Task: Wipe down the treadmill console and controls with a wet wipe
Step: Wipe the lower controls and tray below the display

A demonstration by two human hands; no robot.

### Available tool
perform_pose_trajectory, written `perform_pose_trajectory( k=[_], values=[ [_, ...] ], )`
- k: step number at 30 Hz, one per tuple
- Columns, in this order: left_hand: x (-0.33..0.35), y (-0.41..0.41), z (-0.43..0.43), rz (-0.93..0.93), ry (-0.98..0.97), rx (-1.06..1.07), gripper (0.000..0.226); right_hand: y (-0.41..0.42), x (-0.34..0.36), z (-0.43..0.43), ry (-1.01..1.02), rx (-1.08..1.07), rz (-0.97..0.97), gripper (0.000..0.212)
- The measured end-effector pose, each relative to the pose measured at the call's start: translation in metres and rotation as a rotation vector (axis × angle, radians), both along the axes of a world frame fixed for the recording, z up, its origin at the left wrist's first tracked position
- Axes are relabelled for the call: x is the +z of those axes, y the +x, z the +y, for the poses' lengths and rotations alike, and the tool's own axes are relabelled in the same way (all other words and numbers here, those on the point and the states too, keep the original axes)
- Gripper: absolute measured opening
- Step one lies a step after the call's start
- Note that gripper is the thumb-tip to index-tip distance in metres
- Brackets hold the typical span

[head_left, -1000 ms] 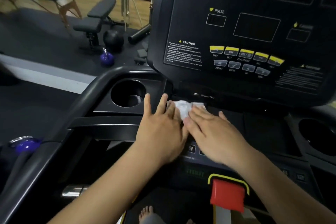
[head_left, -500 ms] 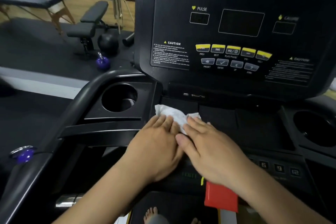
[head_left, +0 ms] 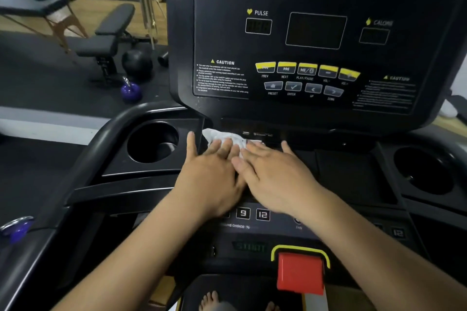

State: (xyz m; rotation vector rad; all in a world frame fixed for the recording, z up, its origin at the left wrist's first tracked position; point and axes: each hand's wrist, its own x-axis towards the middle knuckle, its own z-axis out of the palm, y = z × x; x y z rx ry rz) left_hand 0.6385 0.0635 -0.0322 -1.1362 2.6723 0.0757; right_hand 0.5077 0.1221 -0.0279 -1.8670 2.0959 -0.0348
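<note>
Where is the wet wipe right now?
The wet wipe lies centre-left in the head view, pressed under the left hand and right hand, just right of the left cup holder.

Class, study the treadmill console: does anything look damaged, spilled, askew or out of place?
Nothing stands out. The left hand and right hand press flat on the white wipe, crumpled on the ledge below the display panel. The red stop button sits square; no spill or crack shows.
</note>
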Motion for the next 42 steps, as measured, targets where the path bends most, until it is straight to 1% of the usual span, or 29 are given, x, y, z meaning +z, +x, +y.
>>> perform_pose_trajectory(
  k=[2, 4, 5, 7, 9, 11, 13, 14, 16, 17, 19, 20, 22, 25, 26, 27, 29, 30, 31, 34, 37, 40, 42],
  values=[
    [0.007, -0.003, -0.002, -0.002, 0.017, -0.028, 0.067, -0.002, 0.002, -0.002, 0.001, 0.009, -0.034, 0.065],
    [0.011, 0.014, 0.014, -0.003, 0.050, -0.096, 0.067, 0.003, 0.006, 0.022, 0.011, 0.064, -0.076, 0.072],
    [0.013, 0.023, 0.025, 0.042, 0.030, -0.124, 0.067, 0.007, 0.009, 0.036, 0.017, 0.081, -0.093, 0.078],
    [0.015, 0.032, 0.038, 0.128, -0.006, -0.111, 0.067, 0.010, 0.010, 0.050, 0.026, 0.073, -0.081, 0.086],
    [0.010, 0.024, 0.029, 0.084, 0.007, -0.089, 0.071, 0.006, 0.007, 0.038, 0.022, 0.053, -0.077, 0.081],
    [0.006, 0.008, 0.014, 0.017, 0.008, -0.022, 0.065, 0.001, 0.002, 0.014, 0.024, 0.019, -0.052, 0.068],
    [0.008, -0.003, 0.004, -0.001, -0.003, 0.013, 0.060, 0.001, 0.001, 0.000, 0.029, -0.010, -0.023, 0.063],
    [0.009, -0.001, 0.005, 0.002, 0.007, -0.013, 0.060, 0.003, 0.003, 0.002, 0.037, -0.011, -0.028, 0.064],
    [0.009, 0.016, 0.018, 0.008, 0.011, -0.092, 0.069, 0.010, 0.007, 0.022, 0.054, 0.025, -0.051, 0.069],
    [0.010, 0.025, 0.028, 0.052, -0.007, -0.122, 0.072, 0.014, 0.010, 0.034, 0.054, 0.042, -0.061, 0.072],
    [0.008, 0.034, 0.033, 0.146, -0.042, -0.122, 0.067, 0.018, 0.011, 0.043, 0.060, 0.040, -0.048, 0.078],
    [0.006, 0.033, 0.030, 0.155, -0.046, -0.105, 0.066, 0.017, 0.010, 0.037, 0.064, 0.036, -0.042, 0.077],
    [0.003, 0.021, 0.017, 0.096, 0.021, -0.034, 0.067, 0.012, 0.004, 0.015, 0.055, 0.021, -0.048, 0.068],
    [0.007, 0.005, 0.003, 0.061, 0.006, 0.010, 0.058, 0.008, 0.002, -0.005, 0.049, -0.020, -0.061, 0.062],
    [0.009, 0.008, 0.006, 0.062, 0.017, -0.008, 0.060, 0.009, 0.005, 0.001, 0.051, -0.015, -0.070, 0.064],
    [0.009, 0.015, 0.013, 0.049, 0.024, -0.035, 0.066, 0.012, 0.008, 0.012, 0.055, 0.008, -0.074, 0.067],
    [0.010, 0.030, 0.031, 0.082, -0.013, -0.092, 0.079, 0.019, 0.013, 0.039, 0.069, 0.060, -0.071, 0.072],
    [0.010, 0.033, 0.035, 0.126, -0.046, -0.083, 0.077, 0.019, 0.015, 0.045, 0.089, 0.069, -0.053, 0.074],
    [0.009, 0.034, 0.033, 0.133, -0.056, -0.070, 0.075, 0.017, 0.014, 0.044, 0.107, 0.074, -0.035, 0.074],
    [0.000, 0.018, 0.012, 0.050, 0.010, -0.017, 0.066, 0.006, 0.007, 0.013, 0.107, 0.054, -0.012, 0.066],
    [-0.003, 0.005, -0.007, 0.069, -0.021, 0.004, 0.061, 0.003, 0.002, -0.006, 0.082, 0.005, 0.009, 0.065],
    [0.002, 0.021, 0.013, 0.064, -0.022, -0.067, 0.068, 0.016, 0.008, 0.027, 0.067, 0.040, -0.019, 0.075],
    [0.008, 0.030, 0.028, 0.060, -0.039, -0.099, 0.067, 0.023, 0.014, 0.046, 0.078, 0.057, 0.009, 0.079]
  ],
)
